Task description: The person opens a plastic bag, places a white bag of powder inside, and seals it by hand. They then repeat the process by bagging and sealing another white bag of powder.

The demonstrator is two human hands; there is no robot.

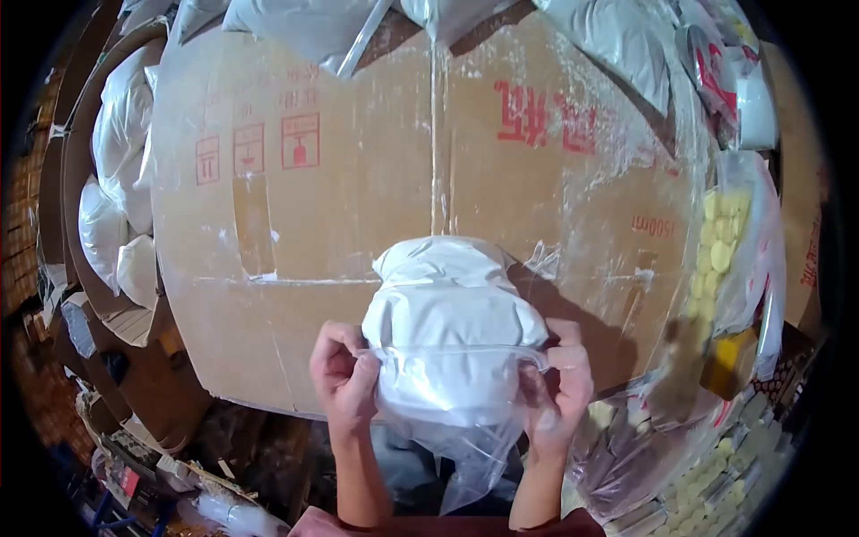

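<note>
A clear plastic bag [447, 380] filled with what looks like white powder lies at the front edge of the cardboard surface. Its loose, clear end hangs toward me over the edge. At the bag's left side, my left hand [344, 376] pinches the plastic between thumb and fingers. My right hand [559, 385] has its fingers closed on the plastic at the opposite side, with some fingertips hidden. A fold of film is stretched across the bag between both hands.
The bag rests on a large flattened carton [340, 224] with red print and white dust. Similar filled bags [304, 31] line the far edge. An open box [139, 327] holding white bags stands left. Bags of yellowish pieces [720, 233] lie right.
</note>
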